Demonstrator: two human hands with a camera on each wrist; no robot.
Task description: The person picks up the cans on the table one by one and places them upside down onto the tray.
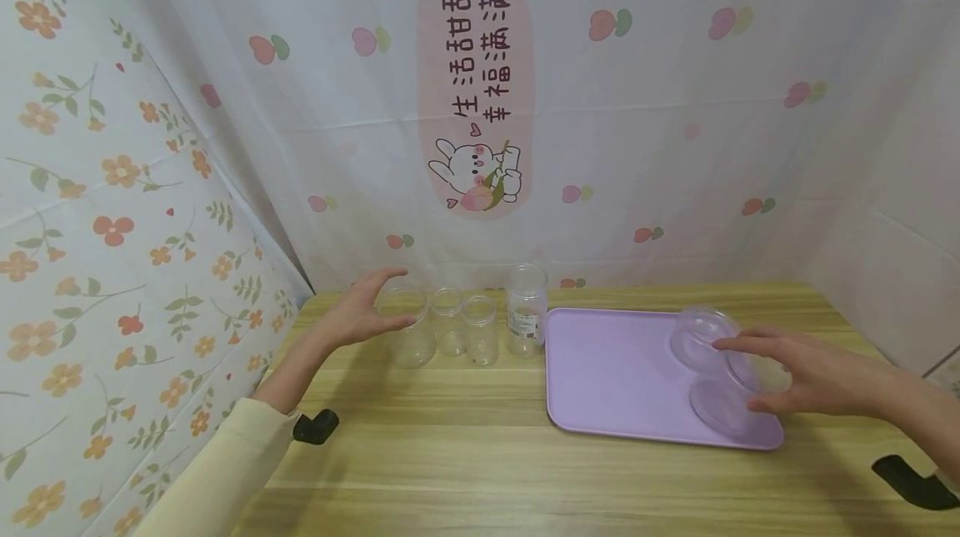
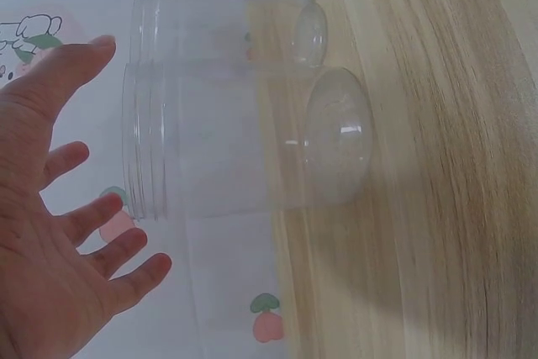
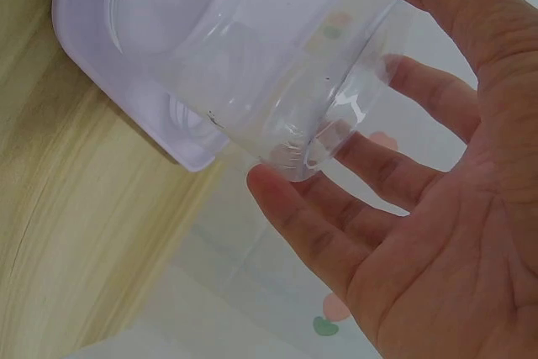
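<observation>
My left hand (image 1: 358, 316) is spread, thumb and fingers apart, beside the mouth of a wide clear plastic jar (image 1: 415, 345). In the left wrist view that jar (image 2: 227, 140) shows its threaded rim close to the fingertips. At the right, my right hand (image 1: 806, 370) holds a clear jar (image 1: 722, 405) around its base, mouth down over the purple tray (image 1: 615, 378). The right wrist view shows fingers around the base end of this jar (image 3: 252, 98). Another clear jar (image 1: 701, 341) stands behind it on the tray.
Two narrow clear jars (image 1: 480, 333) stand right of the wide one. A labelled clear jar (image 1: 525, 328) is near the tray's left edge, with another clear rim (image 1: 528, 274) behind it. A patterned curtain (image 1: 660, 145) hangs at the table's back edge.
</observation>
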